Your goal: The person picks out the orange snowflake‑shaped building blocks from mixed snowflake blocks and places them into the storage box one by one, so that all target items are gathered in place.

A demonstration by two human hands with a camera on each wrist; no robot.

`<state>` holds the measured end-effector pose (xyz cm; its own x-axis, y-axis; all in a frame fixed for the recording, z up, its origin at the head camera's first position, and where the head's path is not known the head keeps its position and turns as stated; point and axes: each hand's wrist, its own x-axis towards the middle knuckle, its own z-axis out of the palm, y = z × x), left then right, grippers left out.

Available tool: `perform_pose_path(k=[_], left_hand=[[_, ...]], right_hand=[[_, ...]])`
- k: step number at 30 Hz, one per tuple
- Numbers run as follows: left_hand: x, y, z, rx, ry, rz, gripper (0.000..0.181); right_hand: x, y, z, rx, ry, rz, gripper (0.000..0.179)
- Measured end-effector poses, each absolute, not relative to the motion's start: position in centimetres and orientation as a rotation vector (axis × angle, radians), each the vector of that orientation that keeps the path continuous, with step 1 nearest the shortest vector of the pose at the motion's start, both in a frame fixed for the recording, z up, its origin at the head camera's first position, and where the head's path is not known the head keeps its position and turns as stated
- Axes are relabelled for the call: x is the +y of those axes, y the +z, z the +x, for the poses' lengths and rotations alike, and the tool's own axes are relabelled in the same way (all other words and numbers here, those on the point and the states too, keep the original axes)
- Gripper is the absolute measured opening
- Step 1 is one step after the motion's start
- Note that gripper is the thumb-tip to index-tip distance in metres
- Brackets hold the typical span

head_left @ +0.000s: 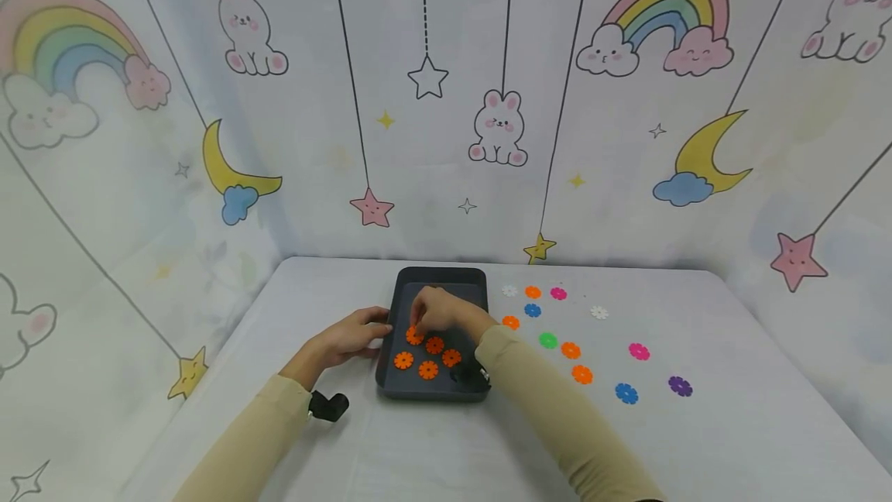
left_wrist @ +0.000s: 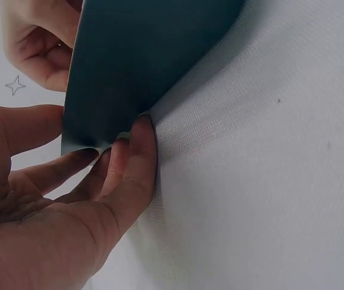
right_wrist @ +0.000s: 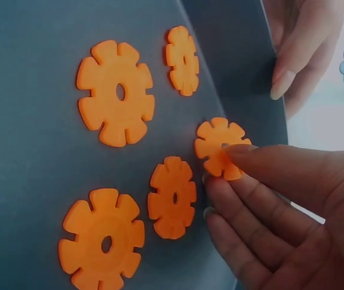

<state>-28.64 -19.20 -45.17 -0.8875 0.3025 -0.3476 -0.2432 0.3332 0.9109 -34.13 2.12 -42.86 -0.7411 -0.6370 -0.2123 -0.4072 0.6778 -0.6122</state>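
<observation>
My right hand [head_left: 435,310] reaches over the dark tray [head_left: 397,392]. Between thumb and fingers it pinches an orange notched flower-shaped disc [right_wrist: 220,145], close to the tray's side wall. Several other orange discs [right_wrist: 115,93] lie on the tray floor around it. At the tray's left side my left hand [head_left: 354,333] holds the edge. Its thumb is at the rim and its other fingertips touch low on the outer wall, as the left wrist view shows. The left wrist view also catches part of my right hand [left_wrist: 45,45] beyond the tray.
Right of the tray, loose discs lie scattered on the white table [head_left: 739,440]: orange [head_left: 581,374], green [head_left: 548,341], blue [head_left: 626,393], purple [head_left: 681,386], pink [head_left: 639,352] and white [head_left: 599,312]. A patterned curtain [head_left: 432,138] hangs behind.
</observation>
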Motion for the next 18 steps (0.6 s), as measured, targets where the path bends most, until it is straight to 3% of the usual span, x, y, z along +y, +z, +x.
perform_pose_path(k=[18], left_hand=[[-19.24,-45.05,-28.71,2.115,1.583,0.072,0.056]], right_hand=[[2.16,-43.07,-33.85,2.480,-0.674,-0.858,0.018]])
